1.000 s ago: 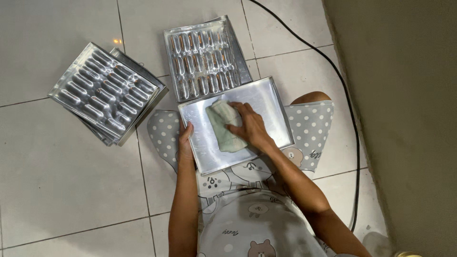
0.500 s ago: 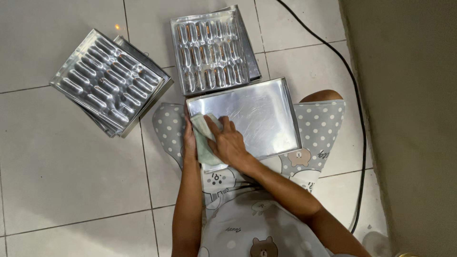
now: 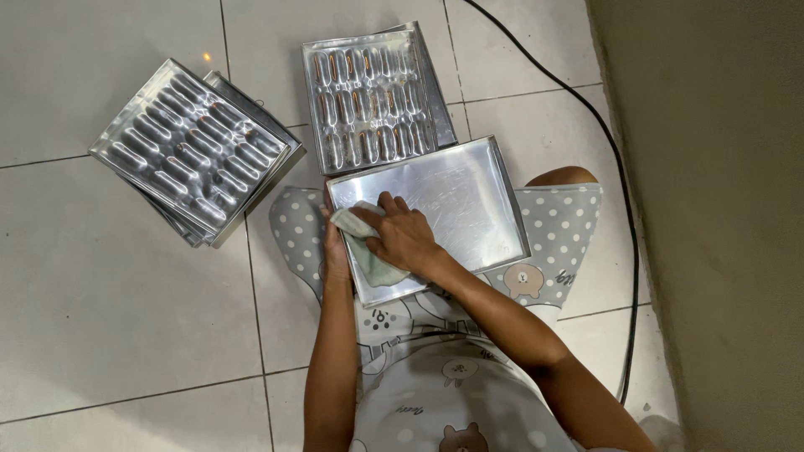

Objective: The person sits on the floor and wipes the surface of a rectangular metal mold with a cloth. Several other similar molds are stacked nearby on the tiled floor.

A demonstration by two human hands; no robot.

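Observation:
A flat metal baking tray (image 3: 469,197) rests on my lap, over grey polka-dot clothing. My right hand (image 3: 404,237) presses a pale green cloth (image 3: 368,255) against the tray's left part. My left hand (image 3: 333,247) grips the tray's left edge, with the cloth and my right hand partly covering it.
A metal tray with rows of finger-shaped moulds (image 3: 373,96) lies on the tiled floor just beyond the flat tray. A stack of similar moulded trays (image 3: 194,149) sits to the left. A black cable (image 3: 624,201) runs along the floor by the wall on the right.
My right hand has slid the cloth from the middle of the tray to its left side. My left hand stays on the tray's left edge.

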